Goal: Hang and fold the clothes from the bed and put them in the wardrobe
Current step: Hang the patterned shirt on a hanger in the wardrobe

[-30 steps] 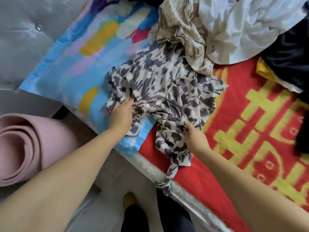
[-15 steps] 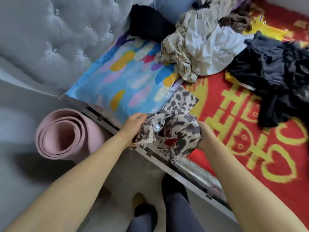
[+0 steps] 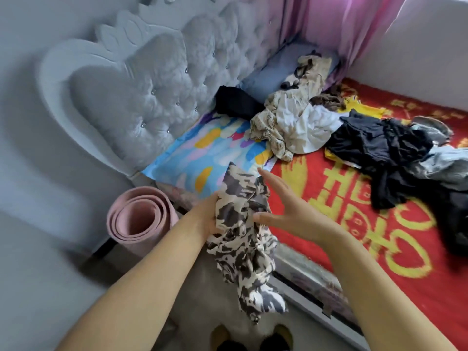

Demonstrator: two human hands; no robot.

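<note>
Left hand (image 3: 206, 219) grips the bunched patterned garment (image 3: 243, 236), its fingers hidden behind the cloth; the garment is held in the air beside the bed edge (image 3: 309, 277), its lower end dangling toward the floor (image 3: 50, 274) above the feet. The print is blurred by motion. Right hand (image 3: 286, 209) is spread with straight fingers, thumb tip touching the garment, holding nothing. On the red bedcover (image 3: 354, 198), a pale heap (image 3: 291, 127) and dark heap (image 3: 379, 148) lie well apart from the hands; individual pieces cannot be separated, and the dark heap is cut off at the right frame edge. A colourful pillow (image 3: 202, 153) lies against the tufted headboard (image 3: 152, 84). A rolled pink mat (image 3: 139, 219) stands just beside the bed corner. Bare bedcover lies between the right hand and the heaps.
</note>
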